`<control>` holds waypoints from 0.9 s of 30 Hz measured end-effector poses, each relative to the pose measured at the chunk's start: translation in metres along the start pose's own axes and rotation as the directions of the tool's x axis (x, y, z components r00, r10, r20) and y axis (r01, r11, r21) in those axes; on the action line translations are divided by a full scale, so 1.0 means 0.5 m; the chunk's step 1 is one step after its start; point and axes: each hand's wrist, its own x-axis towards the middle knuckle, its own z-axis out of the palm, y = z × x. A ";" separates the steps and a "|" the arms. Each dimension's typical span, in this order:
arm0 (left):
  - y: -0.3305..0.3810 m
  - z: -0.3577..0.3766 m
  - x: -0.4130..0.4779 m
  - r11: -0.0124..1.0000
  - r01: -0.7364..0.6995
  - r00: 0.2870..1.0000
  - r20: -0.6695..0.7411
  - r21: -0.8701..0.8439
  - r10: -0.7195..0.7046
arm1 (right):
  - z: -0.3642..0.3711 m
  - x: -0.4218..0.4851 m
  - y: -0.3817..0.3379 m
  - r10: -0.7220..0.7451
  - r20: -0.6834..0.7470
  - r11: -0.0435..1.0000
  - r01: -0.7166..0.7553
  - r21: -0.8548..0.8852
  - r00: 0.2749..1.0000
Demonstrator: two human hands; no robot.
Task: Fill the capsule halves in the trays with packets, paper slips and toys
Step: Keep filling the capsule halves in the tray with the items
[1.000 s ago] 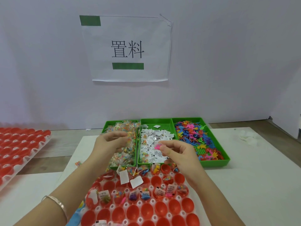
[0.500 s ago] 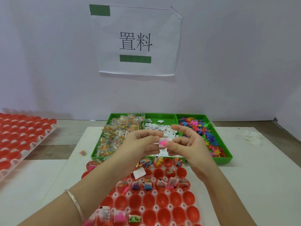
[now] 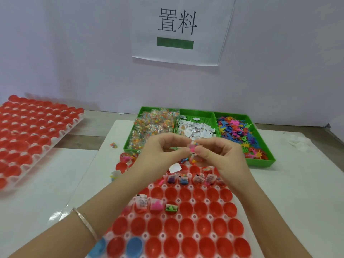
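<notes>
My left hand [image 3: 160, 155] and my right hand [image 3: 221, 157] meet above the far end of the white tray [image 3: 163, 235] of red capsule halves. Between their fingertips they pinch a small pink toy with a paper slip [image 3: 193, 147]. Several far capsule halves hold packets, slips and toys; the near rows hold nothing. Behind the hands stand three green bins: candy packets [image 3: 152, 127], paper slips [image 3: 197, 129], coloured toys [image 3: 240, 135].
A second tray of red capsule halves [image 3: 33, 135] lies at the left. One loose packet [image 3: 113, 145] sits on the white mat left of the bins. A crumpled white thing [image 3: 299, 142] lies at the far right. A paper sign hangs on the wall.
My hands have come together from apart and now both pinch the pink toy and slip. The view has tilted downward, showing more of the near tray.
</notes>
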 end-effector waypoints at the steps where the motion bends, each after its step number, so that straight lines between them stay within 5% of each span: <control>1: -0.007 -0.010 -0.016 0.999 -0.025 0.999 -0.019 0.046 0.026 | -0.004 -0.010 -0.005 -0.015 -0.024 1.000 0.015 0.007 1.000; 4: -0.035 -0.055 -0.061 0.993 -0.082 0.989 -0.114 0.085 0.091 | -0.027 -0.045 -0.012 0.019 -0.031 0.999 -0.020 -0.043 0.999; 7: -0.072 -0.111 -0.088 0.980 -0.135 0.937 -0.303 0.147 0.175 | -0.032 -0.092 0.001 0.155 0.107 0.968 -0.129 -0.214 0.982; 12: -0.158 -0.191 -0.103 0.988 -0.019 0.799 -0.593 0.150 0.106 | -0.009 -0.130 0.027 0.202 0.173 0.854 -0.087 -0.513 0.964; 18: -0.210 -0.215 -0.085 0.971 -0.048 0.805 -0.585 -0.236 -0.102 | 0.017 -0.130 0.026 0.171 0.269 0.682 0.084 -0.727 0.948; 27: -0.239 -0.211 -0.083 0.966 0.034 0.823 -0.541 -0.255 -0.172 | 0.034 -0.113 0.015 0.203 0.421 0.458 0.294 -0.839 0.884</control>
